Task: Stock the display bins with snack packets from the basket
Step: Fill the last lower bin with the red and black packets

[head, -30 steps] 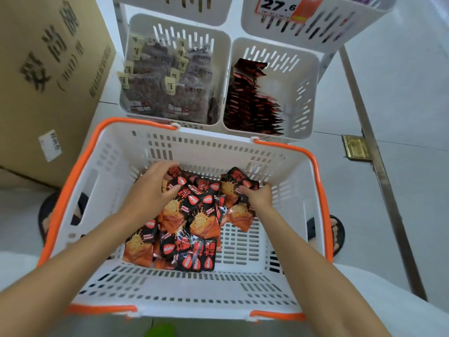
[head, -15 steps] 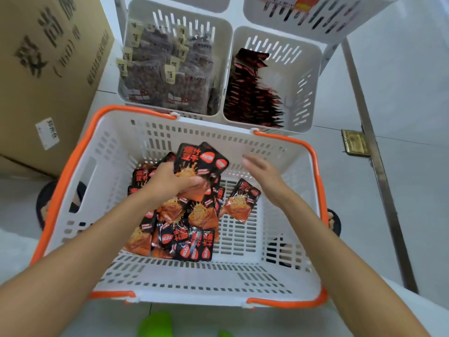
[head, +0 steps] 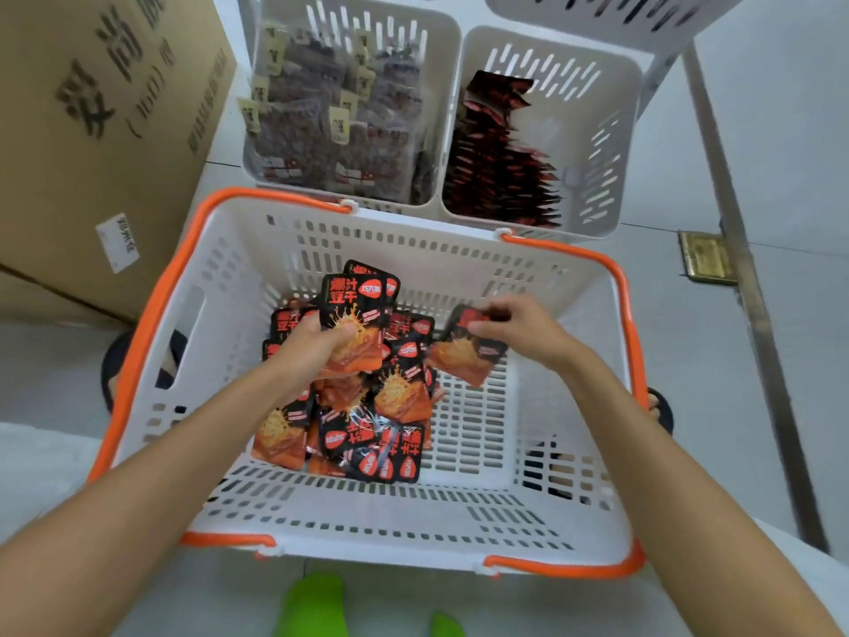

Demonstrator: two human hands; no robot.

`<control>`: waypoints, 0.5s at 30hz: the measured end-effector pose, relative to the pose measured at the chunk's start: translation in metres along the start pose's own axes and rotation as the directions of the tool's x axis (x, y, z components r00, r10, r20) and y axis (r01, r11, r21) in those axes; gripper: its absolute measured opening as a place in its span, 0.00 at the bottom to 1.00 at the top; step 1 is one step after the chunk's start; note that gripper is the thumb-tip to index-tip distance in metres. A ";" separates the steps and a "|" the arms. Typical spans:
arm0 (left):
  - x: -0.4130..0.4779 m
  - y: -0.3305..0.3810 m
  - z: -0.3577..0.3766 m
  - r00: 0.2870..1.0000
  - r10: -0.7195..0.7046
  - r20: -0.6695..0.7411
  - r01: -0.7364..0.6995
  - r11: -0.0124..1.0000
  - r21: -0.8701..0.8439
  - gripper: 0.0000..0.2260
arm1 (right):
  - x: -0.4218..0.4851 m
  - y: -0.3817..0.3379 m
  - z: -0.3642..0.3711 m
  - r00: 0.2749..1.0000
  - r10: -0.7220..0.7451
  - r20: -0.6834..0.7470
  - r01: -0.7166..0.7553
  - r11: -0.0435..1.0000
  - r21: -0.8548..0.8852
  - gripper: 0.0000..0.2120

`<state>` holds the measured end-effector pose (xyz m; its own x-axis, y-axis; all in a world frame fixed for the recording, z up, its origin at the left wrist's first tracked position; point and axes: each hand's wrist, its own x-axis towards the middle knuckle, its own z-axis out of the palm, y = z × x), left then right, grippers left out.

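now both hands are loaded and the matching bin lies straight ahead

the left hand (head: 317, 349) grips a small stack of packets (head: 353, 310), thumb across the front, held upright above the pile (head: 367, 434) in the basket (head: 459, 262). the right hand (head: 523, 331) pinches a single packet (head: 464, 356) by its top edge, so it hangs tilted over the bare slotted floor on the basket's right side.

the relation that matters is forward and slightly right. just past the basket's far rim stands the right bin (head: 615, 144), and in it a row (head: 500, 177) of what look like the same red-and-black packets. that row stands on edge and runs away from the person along the bin's left wall, leaving the right half free. the right hand is the nearer of the two to this bin. the left hand sits more in line with the left bin (head: 452, 62), which holds darker clear bags.

my judgement is that the packets need turning on edge, faces in line with the row, and lifting over the rim before they go in. a cardboard box (head: 92, 131) stands off to the left
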<state>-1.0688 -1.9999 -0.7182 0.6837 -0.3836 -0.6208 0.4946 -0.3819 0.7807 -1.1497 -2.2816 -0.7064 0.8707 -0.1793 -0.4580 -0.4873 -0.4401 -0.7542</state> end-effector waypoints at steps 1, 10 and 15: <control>0.001 0.005 0.003 1.000 -0.001 0.026 0.002 0.999 -0.033 0.04 | -0.006 -0.019 -0.007 0.999 -0.036 0.035 0.033 0.996 0.078 0.04; -0.017 0.046 0.057 0.938 0.305 0.163 -0.319 0.945 0.068 0.24 | -0.026 -0.103 0.016 0.940 -0.266 -0.215 0.275 0.961 0.015 0.15; -0.013 0.065 0.065 0.859 0.498 0.115 -0.509 0.815 0.275 0.26 | -0.031 -0.114 -0.001 0.911 -0.274 -0.307 0.258 0.962 -0.093 0.36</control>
<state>-1.0810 -2.0746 -0.6642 0.7721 -0.6169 -0.1529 -0.0925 -0.3471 0.9333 -1.1215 -2.2264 -0.6059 0.9474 -0.3130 -0.0665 -0.2382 -0.5509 -0.7999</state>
